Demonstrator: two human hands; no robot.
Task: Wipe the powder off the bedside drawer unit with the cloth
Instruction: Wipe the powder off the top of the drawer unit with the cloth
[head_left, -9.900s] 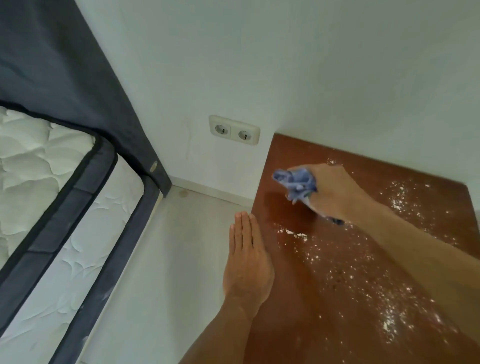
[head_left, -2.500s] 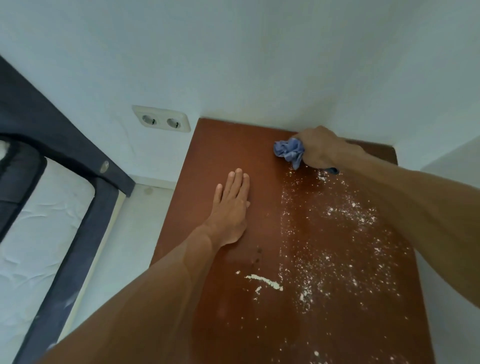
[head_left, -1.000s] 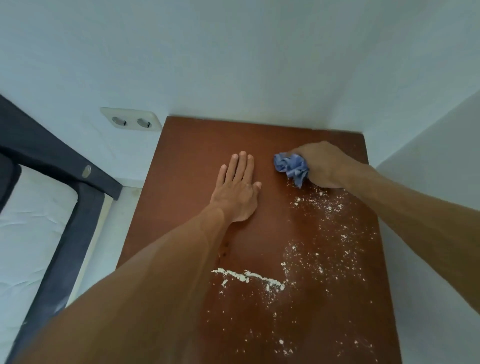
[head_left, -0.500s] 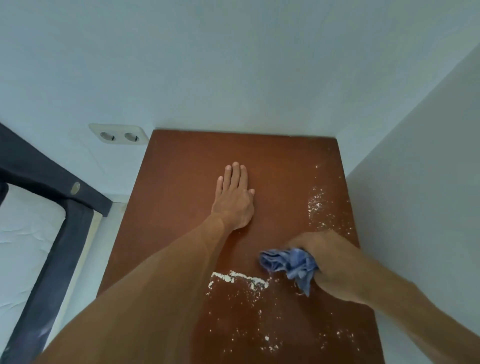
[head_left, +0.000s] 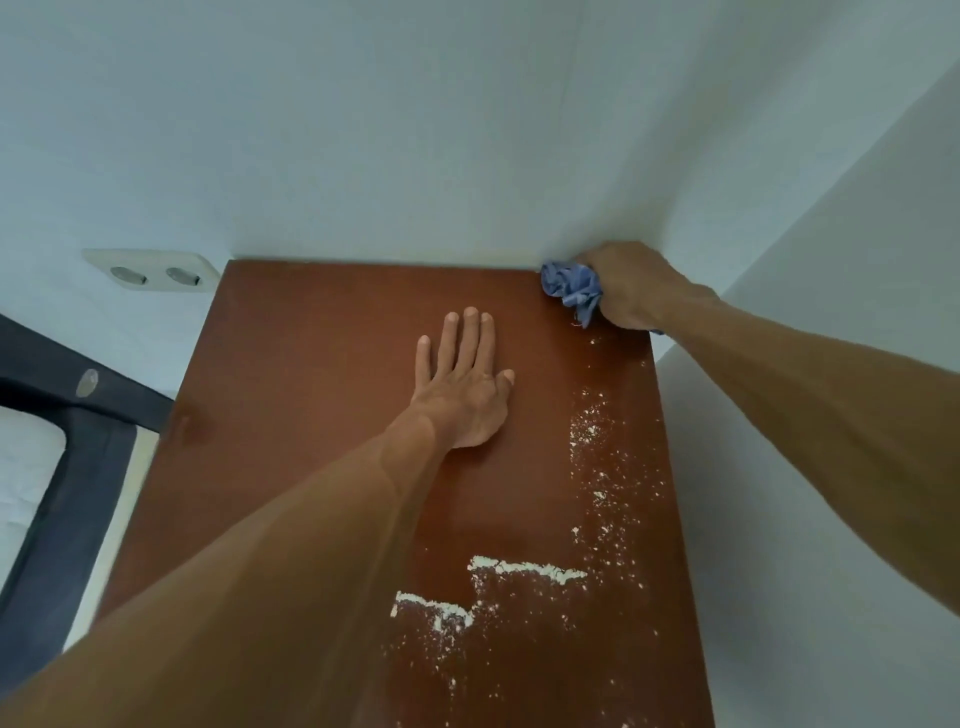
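The brown wooden top of the bedside drawer unit (head_left: 311, 415) fills the middle of the view. White powder (head_left: 597, 467) is scattered along its right side, with two swept ridges (head_left: 524, 569) nearer to me. My right hand (head_left: 628, 283) is at the far right corner against the wall, closed around a crumpled blue cloth (head_left: 571, 286) that presses on the surface. My left hand (head_left: 465, 384) lies flat on the middle of the top, fingers together and palm down, holding nothing.
White walls close the unit in at the back and on the right. A double wall socket (head_left: 150, 273) sits left of the far edge. A dark bed frame (head_left: 67, 431) with a white mattress stands at the left, with a strip of floor between.
My right hand with the cloth has gone from the near middle of the top back up to the far right corner. A second powder ridge now lies near me. My left hand stays flat.
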